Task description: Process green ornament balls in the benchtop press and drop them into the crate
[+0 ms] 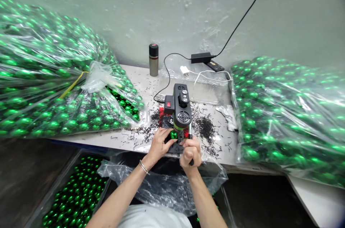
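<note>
Under the head of a small black bench press machine (182, 102) sits a shiny green ball (174, 134). My left hand (161, 142) has thumb and fingers closed around that ball from the left. My right hand (191, 152) is wrapped round a black lever handle (190, 136) on the machine's right side. Red material (161, 112) shows around the machine's base. Short black strips are scattered about it, with a denser pile (205, 128) to the right.
Large clear bags of green balls stand left (67, 77) and right (285, 113). A bottle (153, 61), power adapter (202, 57), white plug (184, 70) and cables lie behind the machine. Crumpled plastic (161, 185) hangs at the front edge. More green balls (78, 192) fill a container below left.
</note>
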A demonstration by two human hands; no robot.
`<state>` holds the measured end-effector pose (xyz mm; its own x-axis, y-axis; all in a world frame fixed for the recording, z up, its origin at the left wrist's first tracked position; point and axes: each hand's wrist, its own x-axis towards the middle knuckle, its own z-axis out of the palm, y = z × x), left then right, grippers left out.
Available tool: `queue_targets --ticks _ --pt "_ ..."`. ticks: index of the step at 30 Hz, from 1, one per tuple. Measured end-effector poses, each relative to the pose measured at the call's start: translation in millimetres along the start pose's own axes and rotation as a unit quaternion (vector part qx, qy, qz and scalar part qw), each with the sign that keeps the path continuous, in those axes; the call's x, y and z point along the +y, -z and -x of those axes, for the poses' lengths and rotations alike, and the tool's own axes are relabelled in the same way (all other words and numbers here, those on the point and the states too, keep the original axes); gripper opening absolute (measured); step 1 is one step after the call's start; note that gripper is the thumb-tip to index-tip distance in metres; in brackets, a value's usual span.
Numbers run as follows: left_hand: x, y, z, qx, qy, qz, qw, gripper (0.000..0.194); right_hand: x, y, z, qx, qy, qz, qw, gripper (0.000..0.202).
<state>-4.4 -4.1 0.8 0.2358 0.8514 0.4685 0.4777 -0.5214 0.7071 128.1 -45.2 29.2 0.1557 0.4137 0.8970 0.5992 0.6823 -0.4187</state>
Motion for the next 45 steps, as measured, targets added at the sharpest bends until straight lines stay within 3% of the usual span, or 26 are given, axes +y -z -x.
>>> queue_targets --ticks 5,11,16,21,24,26,28,30,32,35,37,41,45 --pt "1 -0.1 -1 0.005 0.000 -0.001 1.000 0.031 2 -1 4 0.000 -0.004 0.000 1.000 0.029" --pt "1 -0.1 -2 -0.003 0.001 0.010 1.000 0.031 -2 3 -7 -0.040 0.040 0.010 0.998 0.028" --pt "1 -0.9 -3 0.011 0.006 0.015 1.000 0.032 -29 12 -50 -0.008 -0.053 -0.013 0.998 0.029" --pt "14 13.1 31 0.004 -0.037 0.003 0.999 0.037 -46 18 -83 -0.037 -0.118 -0.022 0.992 0.028" --pt "18 24.4 58 -0.032 -0.076 -0.029 0.996 0.055 -45 17 -78 -0.023 -0.106 -0.023 0.994 0.030" --pt "13 33.6 60 -0.021 -0.070 -0.057 0.996 0.061 -43 15 -71 -0.010 -0.100 -0.025 0.995 0.031" --pt "1 46.8 44 0.035 -0.035 -0.100 0.994 0.049 -41 13 -66 0.000 -0.098 -0.030 0.995 0.032" --pt "-17 64.4 13 0.104 0.022 -0.164 0.981 0.037 -41 12 -63 0.003 -0.095 -0.031 0.995 0.032" --pt "-37 83.4 -24 0.123 0.073 -0.247 0.958 0.034 -40 12 -62 0.001 -0.094 -0.029 0.995 0.032" --pt "-58 105.6 -70 0.033 0.145 -0.345 0.927 0.025 -38 12 -60 0.001 -0.096 -0.031 0.995 0.031" --pt "-65 112.4 -89 -0.008 0.163 -0.355 0.921 0.015 -37 11 -58 0.002 -0.093 -0.037 0.995 0.030" --pt "-66 113.8 -97 -0.040 0.178 -0.332 0.926 0.015 -37 12 -57 -0.002 -0.084 -0.042 0.996 0.030" --pt "-61 119.9 -83 -0.024 0.182 -0.288 0.940 0.029 -36 13 -56 -0.014 -0.079 -0.034 0.996 0.029"
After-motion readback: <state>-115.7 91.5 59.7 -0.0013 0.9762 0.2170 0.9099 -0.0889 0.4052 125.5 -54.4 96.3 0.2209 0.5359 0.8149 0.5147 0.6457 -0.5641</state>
